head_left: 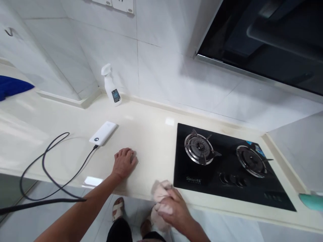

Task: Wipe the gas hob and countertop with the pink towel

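My left hand (124, 162) rests on the cream countertop (148, 141), fingers curled down and holding nothing. My right hand (173, 209) grips a crumpled pinkish cloth (159, 192) at the counter's front edge, just left of the black gas hob (228, 183). The cloth touches the counter near the hob's front left corner. The hob carries two burners (200, 147) and several knobs.
A white power bank (103, 133) with a black cable (47, 168) lies left of my left hand. A white spray bottle (111, 86) stands against the tiled wall. A range hood (264, 37) hangs over the hob. A blue cloth (11, 86) lies far left.
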A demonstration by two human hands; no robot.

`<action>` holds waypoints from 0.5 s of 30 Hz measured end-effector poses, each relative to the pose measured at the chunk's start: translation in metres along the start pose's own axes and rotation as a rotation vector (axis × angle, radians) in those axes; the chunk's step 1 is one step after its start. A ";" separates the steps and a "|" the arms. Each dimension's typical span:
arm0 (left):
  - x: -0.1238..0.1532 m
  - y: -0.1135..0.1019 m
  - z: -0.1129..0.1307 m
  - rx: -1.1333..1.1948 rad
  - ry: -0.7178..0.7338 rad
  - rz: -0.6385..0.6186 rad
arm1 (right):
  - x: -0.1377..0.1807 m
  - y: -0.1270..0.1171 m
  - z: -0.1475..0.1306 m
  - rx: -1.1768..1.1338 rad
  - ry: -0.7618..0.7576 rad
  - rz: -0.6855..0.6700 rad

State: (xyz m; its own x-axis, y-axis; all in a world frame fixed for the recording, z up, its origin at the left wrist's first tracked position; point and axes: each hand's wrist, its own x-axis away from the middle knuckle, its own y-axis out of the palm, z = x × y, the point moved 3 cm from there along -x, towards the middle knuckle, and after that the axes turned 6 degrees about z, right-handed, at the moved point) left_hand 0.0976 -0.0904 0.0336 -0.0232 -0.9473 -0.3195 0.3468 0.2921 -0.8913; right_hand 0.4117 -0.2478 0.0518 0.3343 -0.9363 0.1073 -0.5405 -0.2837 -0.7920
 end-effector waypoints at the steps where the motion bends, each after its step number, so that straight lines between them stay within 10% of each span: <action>1: 0.000 0.000 0.000 0.002 0.003 0.002 | 0.009 -0.014 0.008 -0.054 0.053 0.074; 5: -0.001 0.000 0.000 0.005 0.013 0.002 | -0.009 -0.086 0.038 0.065 0.220 0.322; 8: -0.001 0.001 0.000 0.003 0.026 0.005 | -0.054 -0.106 0.049 0.297 0.447 0.231; 11: -0.001 0.002 -0.001 0.012 0.043 0.011 | -0.082 -0.081 0.037 0.456 0.651 0.269; 15: 0.000 0.002 -0.002 0.047 0.062 0.017 | -0.084 0.005 -0.031 0.451 0.566 0.253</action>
State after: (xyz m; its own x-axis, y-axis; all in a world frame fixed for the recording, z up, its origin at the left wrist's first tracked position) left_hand 0.0966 -0.0889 0.0309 -0.0750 -0.9318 -0.3551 0.3910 0.3001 -0.8701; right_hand 0.3572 -0.1765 0.0572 -0.2702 -0.9590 0.0853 -0.1399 -0.0485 -0.9890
